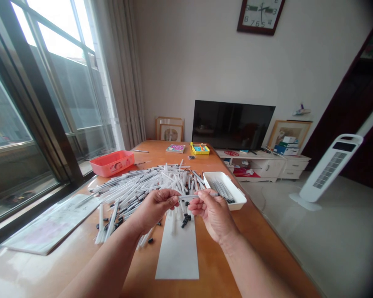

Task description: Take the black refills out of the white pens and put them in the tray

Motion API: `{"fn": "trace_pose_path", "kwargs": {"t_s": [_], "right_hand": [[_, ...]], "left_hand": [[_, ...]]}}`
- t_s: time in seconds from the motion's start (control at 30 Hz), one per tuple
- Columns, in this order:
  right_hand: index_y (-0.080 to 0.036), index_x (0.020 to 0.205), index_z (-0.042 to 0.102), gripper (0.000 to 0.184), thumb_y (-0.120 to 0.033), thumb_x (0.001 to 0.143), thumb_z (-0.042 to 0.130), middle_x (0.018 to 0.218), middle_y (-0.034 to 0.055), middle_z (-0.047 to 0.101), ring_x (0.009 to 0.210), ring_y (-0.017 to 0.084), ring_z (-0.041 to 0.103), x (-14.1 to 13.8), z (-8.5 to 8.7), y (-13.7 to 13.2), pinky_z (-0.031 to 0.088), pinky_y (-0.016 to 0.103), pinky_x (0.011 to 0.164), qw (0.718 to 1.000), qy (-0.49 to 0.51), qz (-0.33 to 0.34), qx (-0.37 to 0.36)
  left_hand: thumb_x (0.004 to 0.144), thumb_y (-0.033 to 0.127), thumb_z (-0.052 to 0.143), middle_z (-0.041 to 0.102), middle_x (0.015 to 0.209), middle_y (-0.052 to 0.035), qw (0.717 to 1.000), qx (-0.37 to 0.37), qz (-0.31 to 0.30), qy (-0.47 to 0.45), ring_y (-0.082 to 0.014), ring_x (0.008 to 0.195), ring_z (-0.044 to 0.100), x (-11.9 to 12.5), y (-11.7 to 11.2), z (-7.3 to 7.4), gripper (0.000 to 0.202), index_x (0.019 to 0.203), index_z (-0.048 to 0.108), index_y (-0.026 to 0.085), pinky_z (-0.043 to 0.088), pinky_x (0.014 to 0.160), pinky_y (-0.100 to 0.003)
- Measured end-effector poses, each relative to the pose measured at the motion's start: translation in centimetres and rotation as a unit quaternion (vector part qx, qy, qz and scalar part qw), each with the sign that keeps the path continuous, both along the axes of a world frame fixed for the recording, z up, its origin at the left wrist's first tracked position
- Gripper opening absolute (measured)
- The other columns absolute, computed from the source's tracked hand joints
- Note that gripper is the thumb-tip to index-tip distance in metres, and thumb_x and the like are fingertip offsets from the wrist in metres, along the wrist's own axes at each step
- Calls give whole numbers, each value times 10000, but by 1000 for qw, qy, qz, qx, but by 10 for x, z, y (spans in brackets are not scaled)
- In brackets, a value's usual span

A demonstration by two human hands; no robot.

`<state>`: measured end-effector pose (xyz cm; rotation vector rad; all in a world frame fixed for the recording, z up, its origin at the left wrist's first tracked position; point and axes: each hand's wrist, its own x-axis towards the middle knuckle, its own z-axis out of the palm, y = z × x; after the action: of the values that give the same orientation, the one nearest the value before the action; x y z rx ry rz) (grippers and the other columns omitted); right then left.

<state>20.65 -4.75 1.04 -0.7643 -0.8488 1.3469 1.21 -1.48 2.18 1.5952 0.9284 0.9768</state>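
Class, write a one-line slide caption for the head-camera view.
Left hand and right hand hold one white pen tube between them above a heap of tubes on a wooden table.

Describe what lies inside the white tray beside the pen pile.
Thin dark rods, likely pen refills, lie lengthwise in the white tray. The right hand, pinching a pen barrel with the left hand, hides the tray's near-left corner, so anything there cannot be seen.

We see a glossy wooden table [161, 153], smooth plastic pen tubes [143, 184] in a heap, a plastic tray [239, 203], a plastic basket [112, 163] and a matt paper sheet [178, 252]
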Motion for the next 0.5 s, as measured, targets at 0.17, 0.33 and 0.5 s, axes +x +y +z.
{"fn": "trace_pose_path", "kwargs": {"t_s": [0.17,0.33,0.5], "right_hand": [[-144,921,628,259,-379,848,710,722,56,728,637,163,709,-1,-3,2,549,225,557,1000,-3,3,-10],[-143,949,631,302,-405,835,730,748,60,729,652,155,704,-1,-5,7,539,217,566,999,0,26,-23],[-165,922,627,274,-390,823,749,770,35,720,652,121,680,4,-2,10,502,183,565,1000,9,0,-7]], "left_hand": [[861,444,668,690,819,-40,1000,-4,-11,13,-153,752,535,-3,4,-4,338,1044,730,167,398,750,-299],[838,424,695,673,811,-33,999,-32,-7,-7,-159,782,544,-8,8,-1,293,980,728,170,390,770,-291],[832,411,708,658,832,-29,998,-56,18,-39,-152,794,554,-17,12,-2,255,927,708,175,391,762,-282]]}}
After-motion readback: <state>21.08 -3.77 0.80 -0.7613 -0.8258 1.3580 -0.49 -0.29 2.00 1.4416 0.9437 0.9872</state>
